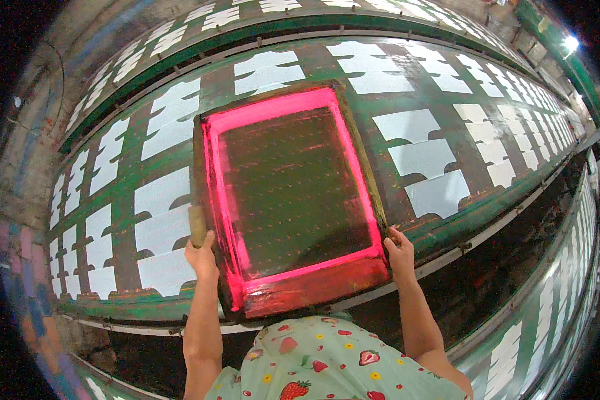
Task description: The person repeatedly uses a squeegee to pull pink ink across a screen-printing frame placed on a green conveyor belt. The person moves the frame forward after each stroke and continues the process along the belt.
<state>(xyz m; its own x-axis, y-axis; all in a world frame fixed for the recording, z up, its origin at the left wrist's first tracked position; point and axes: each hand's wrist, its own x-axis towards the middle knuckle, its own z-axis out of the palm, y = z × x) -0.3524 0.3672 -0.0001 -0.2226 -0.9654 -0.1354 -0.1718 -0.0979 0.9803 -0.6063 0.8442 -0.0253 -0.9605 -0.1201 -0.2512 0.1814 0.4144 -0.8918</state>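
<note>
A screen printing frame [289,190] lies slightly turned across the green table in front of me. Bright pink ink rings its dark mesh, with a wider red-pink band along the near end. My right hand [399,253] is closed on the frame's near right edge. Beside the frame's left edge, my left hand [203,257] grips a yellowish-brown, bar-shaped handle [197,225]; whether it is fixed to the frame cannot be told. Pale cut fabric pieces [161,220] lie in rows on both sides of the frame, and whatever is under it is mostly hidden.
The long green printing table [440,230] runs from left to far right, with a metal rail [470,245] along its near edge. Another table [180,40] with pale pieces stands beyond it. More rows of pieces [540,307] lie to the right, across a dark gap.
</note>
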